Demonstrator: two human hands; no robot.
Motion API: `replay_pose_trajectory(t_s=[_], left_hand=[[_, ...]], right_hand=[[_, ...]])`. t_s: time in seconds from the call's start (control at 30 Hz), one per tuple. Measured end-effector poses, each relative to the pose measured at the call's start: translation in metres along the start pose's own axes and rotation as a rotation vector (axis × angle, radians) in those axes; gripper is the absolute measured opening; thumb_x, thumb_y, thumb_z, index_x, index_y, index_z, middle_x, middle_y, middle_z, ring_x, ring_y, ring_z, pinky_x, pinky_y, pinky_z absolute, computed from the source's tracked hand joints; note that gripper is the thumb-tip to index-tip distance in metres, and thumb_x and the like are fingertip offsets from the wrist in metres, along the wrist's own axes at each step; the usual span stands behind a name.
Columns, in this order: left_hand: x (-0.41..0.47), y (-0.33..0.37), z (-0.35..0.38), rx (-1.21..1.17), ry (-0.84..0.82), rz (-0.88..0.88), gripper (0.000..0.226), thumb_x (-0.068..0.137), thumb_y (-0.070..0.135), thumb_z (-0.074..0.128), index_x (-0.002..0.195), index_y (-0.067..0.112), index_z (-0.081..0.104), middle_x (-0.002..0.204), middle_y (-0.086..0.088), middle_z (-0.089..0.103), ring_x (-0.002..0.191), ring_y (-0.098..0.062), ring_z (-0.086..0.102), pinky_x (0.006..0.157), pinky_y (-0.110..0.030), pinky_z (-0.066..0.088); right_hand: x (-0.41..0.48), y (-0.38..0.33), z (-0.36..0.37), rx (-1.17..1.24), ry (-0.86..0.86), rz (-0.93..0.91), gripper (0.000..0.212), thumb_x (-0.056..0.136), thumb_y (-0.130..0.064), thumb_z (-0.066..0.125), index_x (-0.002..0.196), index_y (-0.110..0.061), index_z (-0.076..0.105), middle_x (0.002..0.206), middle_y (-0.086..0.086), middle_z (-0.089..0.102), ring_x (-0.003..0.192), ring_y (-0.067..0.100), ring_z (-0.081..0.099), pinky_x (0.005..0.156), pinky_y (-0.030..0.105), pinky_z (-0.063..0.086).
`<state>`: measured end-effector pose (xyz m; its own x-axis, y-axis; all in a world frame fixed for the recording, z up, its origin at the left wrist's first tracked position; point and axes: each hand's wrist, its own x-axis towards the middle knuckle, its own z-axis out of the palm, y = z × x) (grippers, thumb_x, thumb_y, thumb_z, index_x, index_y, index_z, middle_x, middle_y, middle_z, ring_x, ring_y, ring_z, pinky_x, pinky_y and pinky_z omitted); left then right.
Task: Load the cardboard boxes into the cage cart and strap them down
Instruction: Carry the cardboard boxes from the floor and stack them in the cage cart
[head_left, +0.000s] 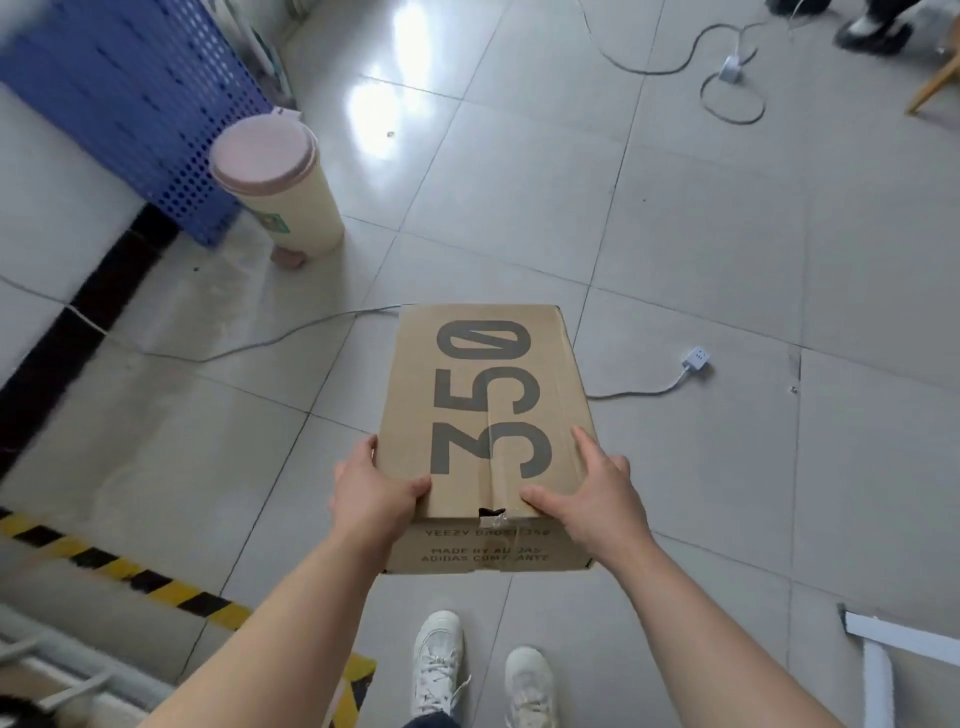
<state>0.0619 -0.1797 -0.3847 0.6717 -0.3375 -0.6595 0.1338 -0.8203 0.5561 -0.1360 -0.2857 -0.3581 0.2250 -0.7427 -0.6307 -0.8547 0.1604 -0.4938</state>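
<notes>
The left hand (376, 493) grips the near left corner of the cardboard box (483, 410), thumb lying on the lid and the fingers wrapped round the side, where they are mostly hidden. The right hand (592, 493) holds the near right corner, thumb across the lid and forefinger stretched along the top edge; its other fingers are out of sight behind the side wall. The box is held level in front of the body, above the tiled floor (701, 234), with a large "350" on its lid. The small print on the near end is blurred and partly unreadable, and a torn notch with clear tape breaks the near top edge. Below it are the person's white shoes (457, 665), the toes showing and the heels cut off by the frame. A gray cable (260, 345) runs behind the box, which hides part of its course, and ends at a white socket (696, 358). Yellow-black tape (130, 571) crosses the lower left. Gray rails (52, 670) at the bottom left corner are cut off and too blurred to identify. Farther off stand a cream bin (280, 197) with a pink lid and, behind it, a blue perforated crate (130, 104), smeared by motion. A white frame (883, 644) pokes in at lower right.
</notes>
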Motion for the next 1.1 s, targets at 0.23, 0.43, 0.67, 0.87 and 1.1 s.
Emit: replay_pose_trajectory(t_s=[0.23, 0.43, 0.67, 0.87, 1.1], left_hand=[[-0.121, 0.041, -0.134, -0.263, 0.228, 0.071, 0.078, 0.075, 0.024, 0.078, 0.14, 0.033, 0.038, 0.129, 0.001, 0.05, 0.112, -0.026, 0.053, 0.091, -0.05, 0.052], [-0.236, 0.034, -0.222, -0.536, 0.433, 0.119, 0.074, 0.082, 0.02, 0.074, 0.143, 0.032, 0.034, 0.129, 0.002, 0.047, 0.106, -0.021, 0.054, 0.061, -0.031, 0.053], [-0.354, -0.025, -0.312, -0.759, 0.729, 0.117, 0.078, 0.081, 0.018, 0.076, 0.145, 0.029, 0.033, 0.13, 0.001, 0.046, 0.108, -0.02, 0.053, 0.078, -0.037, 0.056], [-0.432, -0.105, -0.375, -0.916, 0.96, 0.061, 0.08, 0.08, 0.016, 0.077, 0.145, 0.028, 0.033, 0.133, -0.002, 0.048, 0.108, -0.021, 0.055, 0.071, -0.033, 0.056], [-0.504, -0.232, -0.432, -1.007, 1.169, -0.037, 0.075, 0.077, 0.017, 0.079, 0.139, 0.028, 0.039, 0.126, -0.002, 0.053, 0.105, -0.023, 0.058, 0.084, -0.047, 0.057]], right_hand=[[-0.112, -0.125, -0.062, -0.102, 0.006, -0.355, 0.095, 0.07, -0.054, 0.076, 0.149, -0.037, 0.025, 0.128, 0.001, 0.036, 0.112, 0.02, 0.052, 0.093, 0.032, 0.044], [-0.214, -0.205, -0.086, -0.229, -0.041, -0.669, 0.09, 0.071, -0.057, 0.074, 0.146, -0.04, 0.028, 0.125, -0.001, 0.036, 0.11, 0.021, 0.054, 0.091, 0.034, 0.047], [-0.341, -0.271, -0.055, -0.361, -0.15, -1.017, 0.088, 0.073, -0.06, 0.071, 0.147, -0.039, 0.027, 0.125, 0.002, 0.037, 0.112, 0.023, 0.053, 0.097, 0.037, 0.047], [-0.449, -0.304, 0.007, -0.43, -0.297, -1.267, 0.084, 0.075, -0.059, 0.07, 0.146, -0.035, 0.032, 0.124, 0.005, 0.039, 0.108, 0.024, 0.054, 0.096, 0.038, 0.047], [-0.566, -0.308, 0.111, -0.509, -0.493, -1.411, 0.084, 0.073, -0.062, 0.07, 0.145, -0.036, 0.035, 0.124, 0.003, 0.039, 0.108, 0.023, 0.057, 0.095, 0.034, 0.047]])
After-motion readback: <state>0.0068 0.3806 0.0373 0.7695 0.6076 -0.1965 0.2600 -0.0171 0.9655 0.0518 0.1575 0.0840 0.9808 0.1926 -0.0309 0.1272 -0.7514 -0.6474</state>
